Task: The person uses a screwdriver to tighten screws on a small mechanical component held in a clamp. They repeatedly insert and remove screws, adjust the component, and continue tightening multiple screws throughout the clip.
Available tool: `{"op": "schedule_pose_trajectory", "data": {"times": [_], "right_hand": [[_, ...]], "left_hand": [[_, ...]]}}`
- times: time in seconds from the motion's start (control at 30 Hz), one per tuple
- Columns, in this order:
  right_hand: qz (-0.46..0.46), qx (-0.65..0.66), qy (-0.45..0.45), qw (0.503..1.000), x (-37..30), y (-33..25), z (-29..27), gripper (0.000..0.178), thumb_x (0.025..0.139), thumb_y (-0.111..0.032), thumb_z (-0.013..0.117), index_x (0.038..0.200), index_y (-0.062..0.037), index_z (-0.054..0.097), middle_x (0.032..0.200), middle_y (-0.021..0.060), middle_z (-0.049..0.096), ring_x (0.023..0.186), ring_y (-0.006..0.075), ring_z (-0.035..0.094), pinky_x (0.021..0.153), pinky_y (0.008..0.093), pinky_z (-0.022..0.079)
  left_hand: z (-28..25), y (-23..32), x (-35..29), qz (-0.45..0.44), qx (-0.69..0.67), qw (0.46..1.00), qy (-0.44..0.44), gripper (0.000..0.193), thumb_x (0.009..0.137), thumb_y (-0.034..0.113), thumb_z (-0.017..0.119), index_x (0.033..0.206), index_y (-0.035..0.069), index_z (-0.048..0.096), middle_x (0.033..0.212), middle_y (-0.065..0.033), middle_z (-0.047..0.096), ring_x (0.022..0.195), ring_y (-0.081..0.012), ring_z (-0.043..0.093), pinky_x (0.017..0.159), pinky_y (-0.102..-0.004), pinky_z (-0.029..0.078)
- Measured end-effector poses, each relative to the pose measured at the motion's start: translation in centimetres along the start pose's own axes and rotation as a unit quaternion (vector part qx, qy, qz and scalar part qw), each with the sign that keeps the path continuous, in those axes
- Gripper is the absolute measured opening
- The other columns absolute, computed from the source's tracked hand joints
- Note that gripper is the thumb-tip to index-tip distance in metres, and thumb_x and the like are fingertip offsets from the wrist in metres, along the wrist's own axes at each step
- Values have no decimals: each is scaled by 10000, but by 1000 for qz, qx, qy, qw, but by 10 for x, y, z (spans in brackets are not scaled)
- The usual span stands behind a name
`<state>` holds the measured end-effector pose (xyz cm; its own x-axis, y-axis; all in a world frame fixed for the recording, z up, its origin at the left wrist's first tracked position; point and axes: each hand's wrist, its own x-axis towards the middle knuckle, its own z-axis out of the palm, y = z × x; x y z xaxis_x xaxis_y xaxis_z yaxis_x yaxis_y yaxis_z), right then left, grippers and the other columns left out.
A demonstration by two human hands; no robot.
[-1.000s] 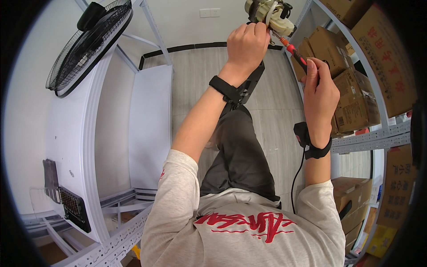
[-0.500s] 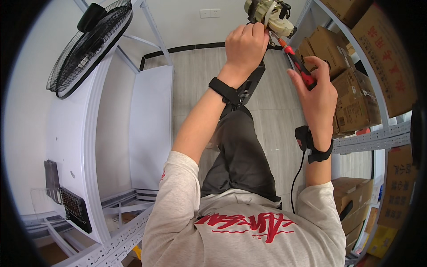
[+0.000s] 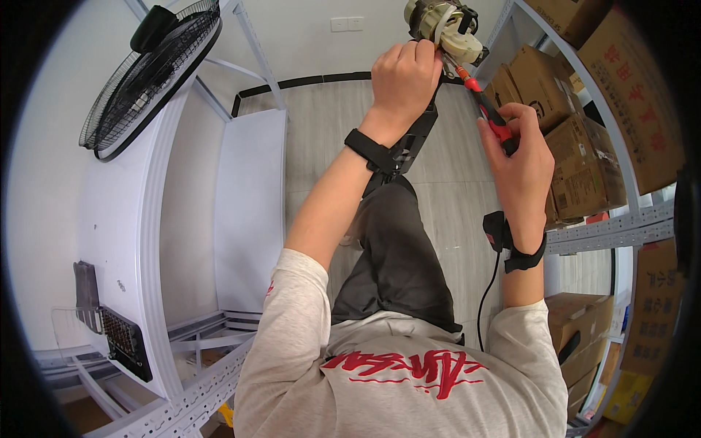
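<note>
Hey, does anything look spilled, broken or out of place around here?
No spill or breakage shows. One oddity: the gold-metal and cream-plastic motor-like unit at the top, partly cut off by the picture's edge. Its visible mechanism looks bare, with no housing around it, while a red-and-black-handled screwdriver points at it.

Large red script with a red line beneath it is being displayed across the front of the beige T-shirt (image 3: 409,412). A red print is being partly shown on its left sleeve (image 3: 288,299). Red characters and smaller dark text are being borne by the big upper-right cardboard carton (image 3: 631,102); rows of dark characters are being carried by the lower-right carton (image 3: 651,306). On the middle carton (image 3: 584,164), fine dark printing is being shown too small to be read.
</note>
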<state>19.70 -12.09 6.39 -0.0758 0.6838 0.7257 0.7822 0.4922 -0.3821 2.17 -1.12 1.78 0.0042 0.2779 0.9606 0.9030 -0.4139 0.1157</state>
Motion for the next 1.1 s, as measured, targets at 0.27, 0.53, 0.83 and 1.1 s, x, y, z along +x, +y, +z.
{"op": "schedule_pose_trajectory", "data": {"times": [0.27,0.53,0.83,1.1], "right_hand": [[31,-35,-34,998,0,0,-2,259,895,-262,744,973,-52,614,698,102,623,581,287,596,526,340,449],[32,-112,-87,989,-4,13,2,299,891,-268,749,1045,-54,609,709,114,614,594,293,603,537,348,457],[-29,-78,-5,997,-6,10,6,288,887,-280,753,1011,-60,617,680,102,617,571,282,600,525,350,458],[-53,22,34,998,-2,5,5,275,906,-307,730,952,-64,610,673,95,628,549,303,589,495,364,444]], "left_hand": [[0,-2,0,6,-1,1000,12,158,778,147,751,815,79,614,656,-51,613,604,-265,619,501,-387,480],[0,-1,0,-6,3,1000,4,151,776,146,748,810,80,617,664,-55,617,614,-269,623,512,-393,486],[-1,0,0,-4,7,1000,0,143,780,147,745,806,82,620,661,-55,617,615,-271,623,505,-396,483],[-1,1,1,-3,6,1000,2,151,782,155,747,803,82,616,662,-52,623,613,-270,625,503,-395,483]]}}
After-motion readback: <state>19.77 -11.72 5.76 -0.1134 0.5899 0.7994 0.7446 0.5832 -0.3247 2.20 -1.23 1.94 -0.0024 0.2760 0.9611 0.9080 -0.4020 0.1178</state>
